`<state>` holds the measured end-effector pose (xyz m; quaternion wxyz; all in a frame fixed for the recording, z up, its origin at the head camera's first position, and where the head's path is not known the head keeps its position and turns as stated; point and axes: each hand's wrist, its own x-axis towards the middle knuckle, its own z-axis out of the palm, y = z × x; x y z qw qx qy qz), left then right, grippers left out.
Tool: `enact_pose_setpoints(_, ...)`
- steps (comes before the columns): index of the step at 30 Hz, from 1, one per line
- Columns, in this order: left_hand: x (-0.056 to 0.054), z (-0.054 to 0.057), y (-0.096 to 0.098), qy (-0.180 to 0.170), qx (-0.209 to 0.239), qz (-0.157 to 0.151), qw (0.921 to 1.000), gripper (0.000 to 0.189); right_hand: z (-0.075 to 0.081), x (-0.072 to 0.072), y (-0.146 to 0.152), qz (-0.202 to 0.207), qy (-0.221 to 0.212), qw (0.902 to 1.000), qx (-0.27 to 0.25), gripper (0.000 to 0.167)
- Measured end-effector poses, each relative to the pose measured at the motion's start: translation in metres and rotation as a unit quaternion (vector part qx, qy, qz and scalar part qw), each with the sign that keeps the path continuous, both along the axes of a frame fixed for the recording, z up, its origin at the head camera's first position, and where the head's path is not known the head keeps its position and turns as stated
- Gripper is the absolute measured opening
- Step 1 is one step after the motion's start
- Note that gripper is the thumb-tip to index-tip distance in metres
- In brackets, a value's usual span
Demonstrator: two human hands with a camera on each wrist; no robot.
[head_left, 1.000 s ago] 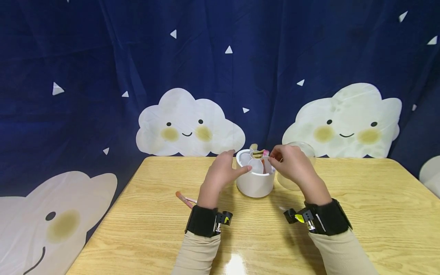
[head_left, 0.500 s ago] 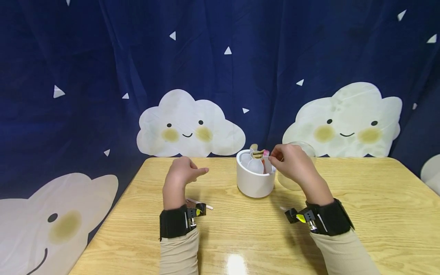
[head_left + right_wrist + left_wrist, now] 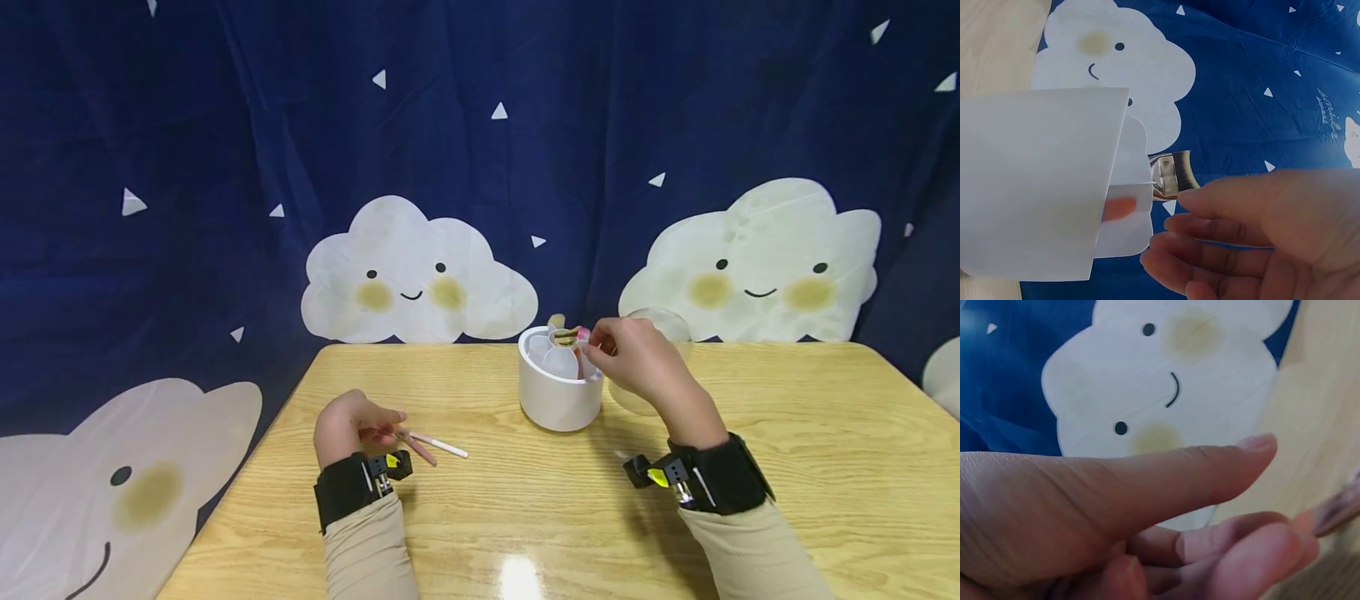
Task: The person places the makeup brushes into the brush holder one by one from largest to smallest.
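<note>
Toward the left edge of the surface (image 3: 540, 517), your left hand (image 3: 352, 427) is low at a pink brush (image 3: 422, 451), fingertips at its bristles and thumb well apart, likely so the brush can fit between. A white stick (image 3: 448, 447) lies close beside it. The white pot (image 3: 561, 402) stands near the middle of the far edge; its dividers (image 3: 558, 363) seem meant to keep the brushes inside (image 3: 1171, 174) separate. Your right hand (image 3: 630, 354) is at the pot's right rim, thumb and fingers apart around nothing visible, perhaps to steady it; contact is unclear. Behind that hand, a clear dome (image 3: 678, 331) stands just beside the pot.
</note>
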<state>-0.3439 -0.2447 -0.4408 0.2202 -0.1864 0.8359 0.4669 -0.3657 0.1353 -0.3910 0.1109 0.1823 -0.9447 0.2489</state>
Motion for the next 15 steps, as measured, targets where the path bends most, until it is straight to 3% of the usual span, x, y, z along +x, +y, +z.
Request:
enact_pose_setpoints(3,-0.008,-0.004,0.003,-0.091,0.083,-0.039,0.9916,0.039,-0.001,0.0,0.0,0.004,0.0,1.0,0.001,0.012)
enact_pose_setpoints(6,-0.014,-0.007,0.005,-0.147,0.108,-0.077,0.9802,0.042,-0.001,0.0,-0.001,0.008,-0.001,1.0,0.002,0.012)
enact_pose_setpoints(11,-0.018,-0.013,0.007,-0.125,0.07,-0.048,0.9885,0.032,-0.001,0.0,-0.001,0.01,0.005,0.9999,0.004,0.011)
enact_pose_setpoints(15,-0.021,-0.017,0.006,-0.154,0.076,-0.064,0.983,0.035,0.0,0.0,-0.001,0.011,0.004,0.9999,0.003,0.011)
